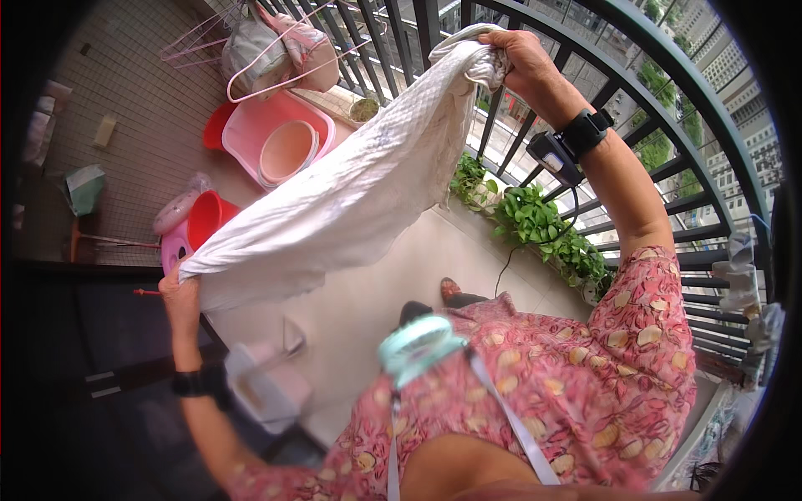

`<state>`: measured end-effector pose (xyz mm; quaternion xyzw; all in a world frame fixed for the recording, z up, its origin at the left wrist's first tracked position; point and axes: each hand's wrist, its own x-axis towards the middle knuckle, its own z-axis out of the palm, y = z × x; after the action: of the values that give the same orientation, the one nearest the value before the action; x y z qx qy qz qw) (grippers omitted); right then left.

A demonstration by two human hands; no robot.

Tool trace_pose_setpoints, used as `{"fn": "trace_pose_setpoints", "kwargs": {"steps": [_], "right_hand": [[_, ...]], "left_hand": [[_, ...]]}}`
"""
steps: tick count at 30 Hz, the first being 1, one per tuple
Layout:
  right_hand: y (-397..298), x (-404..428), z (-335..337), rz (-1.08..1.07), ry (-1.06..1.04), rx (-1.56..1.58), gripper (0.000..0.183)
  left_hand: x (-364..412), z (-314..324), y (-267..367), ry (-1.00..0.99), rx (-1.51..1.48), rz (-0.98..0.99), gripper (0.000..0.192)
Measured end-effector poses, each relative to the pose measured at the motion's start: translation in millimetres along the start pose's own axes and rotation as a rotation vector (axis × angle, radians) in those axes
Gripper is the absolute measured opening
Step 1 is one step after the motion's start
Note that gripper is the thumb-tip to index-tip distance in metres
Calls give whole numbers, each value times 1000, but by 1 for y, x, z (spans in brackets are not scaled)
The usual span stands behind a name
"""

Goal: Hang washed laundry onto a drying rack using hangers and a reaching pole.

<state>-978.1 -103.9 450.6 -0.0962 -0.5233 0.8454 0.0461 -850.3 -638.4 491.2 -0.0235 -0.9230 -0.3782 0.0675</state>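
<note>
A white, thin-looking cloth (351,181) is stretched slantwise between my two hands, above the balcony floor. My left hand (180,291) grips its lower-left corner with the fingers closed. Up by the railing, my right hand (517,59) holds the other end, where the fabric is bunched into folds. The cloth's lower edge hangs loose over the tiles. A dark strap with a small device (554,156) sits on my right wrist, and a black band (194,382) on my left. A mint-green handheld-style fan (418,344) hangs at my chest on a white lanyard.
A dark metal railing (626,100) curves along the right. Green potted plants (532,216) line its foot. Pink basins (276,119), a red bucket (208,216) and pink clothes hangers (250,81) with hanging bags (257,53) are beyond the cloth. A blurred pale container (266,388) stands at lower left.
</note>
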Motion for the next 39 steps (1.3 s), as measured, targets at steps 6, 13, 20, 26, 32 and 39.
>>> {"fn": "trace_pose_setpoints", "kwargs": {"steps": [6, 13, 20, 26, 32, 39], "right_hand": [[-58, 34, 86, -738, -527, 142, 13], [33, 104, 75, -1055, -720, -1170, 42], [20, 150, 97, -535, -651, -1025, 28], [87, 241, 60, -1206, -1000, -1447, 41], [153, 321, 94, -1552, -1202, -1283, 38], [172, 390, 168, -702, -1219, -847, 32]], "left_hand": [[98, 20, 48, 230, 1, 152, 23], [219, 76, 94, 168, 33, 128, 26], [315, 164, 48, 32, 17, 203, 26], [349, 212, 42, 40, 513, 55, 28], [351, 191, 47, 20, 540, -226, 31], [352, 173, 44, 23, 373, -342, 34]]}}
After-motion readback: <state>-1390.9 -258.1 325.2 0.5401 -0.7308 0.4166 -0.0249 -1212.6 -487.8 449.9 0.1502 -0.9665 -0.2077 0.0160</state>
